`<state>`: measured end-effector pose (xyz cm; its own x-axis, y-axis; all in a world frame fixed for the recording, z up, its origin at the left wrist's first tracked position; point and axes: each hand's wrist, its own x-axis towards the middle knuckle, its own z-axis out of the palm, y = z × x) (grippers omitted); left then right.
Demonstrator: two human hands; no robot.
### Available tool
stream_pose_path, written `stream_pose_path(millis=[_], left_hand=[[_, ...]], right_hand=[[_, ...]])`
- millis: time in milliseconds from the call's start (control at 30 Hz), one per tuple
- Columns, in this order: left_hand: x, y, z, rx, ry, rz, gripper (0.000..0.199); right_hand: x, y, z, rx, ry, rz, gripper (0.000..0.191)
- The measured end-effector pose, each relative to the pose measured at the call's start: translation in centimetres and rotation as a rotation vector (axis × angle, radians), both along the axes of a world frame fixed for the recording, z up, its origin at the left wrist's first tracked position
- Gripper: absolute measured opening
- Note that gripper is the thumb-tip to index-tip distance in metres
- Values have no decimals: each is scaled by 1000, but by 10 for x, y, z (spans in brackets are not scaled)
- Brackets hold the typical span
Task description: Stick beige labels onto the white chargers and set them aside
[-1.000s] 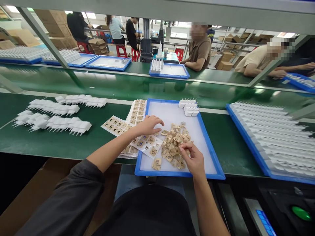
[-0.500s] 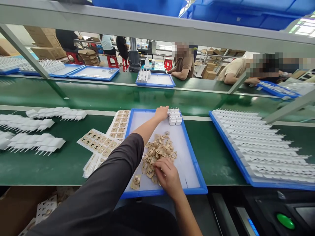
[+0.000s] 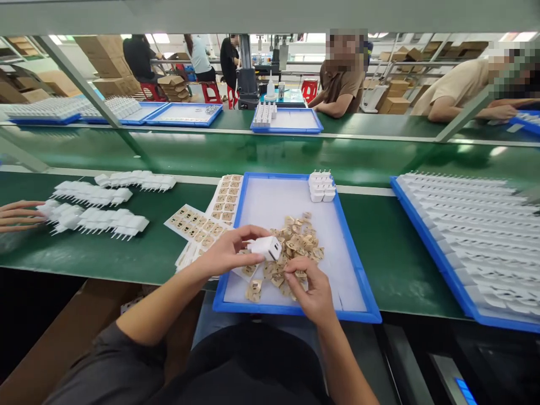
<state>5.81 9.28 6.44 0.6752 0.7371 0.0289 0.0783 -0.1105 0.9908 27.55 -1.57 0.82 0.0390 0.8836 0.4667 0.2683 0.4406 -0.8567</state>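
My left hand (image 3: 230,250) grips a white plug-in charger (image 3: 266,247), its ported face turned toward my right hand. The charger is held above the near part of a blue-rimmed tray (image 3: 358,270). Beside it, my right hand (image 3: 310,287) has thumb and fingertips pinched together at the edge of a pile of tan paper pieces (image 3: 297,242). Whatever sits in that pinch is too small to make out. A small block of white chargers (image 3: 322,187) stands prongs up in the tray's far right corner.
Sticker sheets (image 3: 196,222) lie left of the tray. Rows of white chargers (image 3: 93,194) rest further left, where another person's hand (image 3: 19,216) touches one. A tray full of chargers (image 3: 459,236) stands to the right. Behind the green belt (image 3: 202,149) people sit working.
My left hand has come back from the far charger block with a charger in it. My right hand stays by the tan pile. Another person's hand has appeared at the left.
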Motion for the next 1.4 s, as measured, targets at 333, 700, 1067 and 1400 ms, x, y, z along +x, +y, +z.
stream_pose_path(millis=[333, 700, 1067, 1400], left_hand=[[-17, -57, -56, 219, -111, 213, 45], [-22, -72, -61, 407, -38, 271, 46], [-23, -76, -56, 618, -73, 422, 38], [-25, -77, -56, 625, -49, 423, 36]], right_hand=[[-45, -2, 12, -150, 332, 163, 3], [-57, -11, 9, -248, 359, 11, 2], [-68, -7, 15, -306, 400, -99, 9], [-71, -8, 17, -297, 380, -119, 8]])
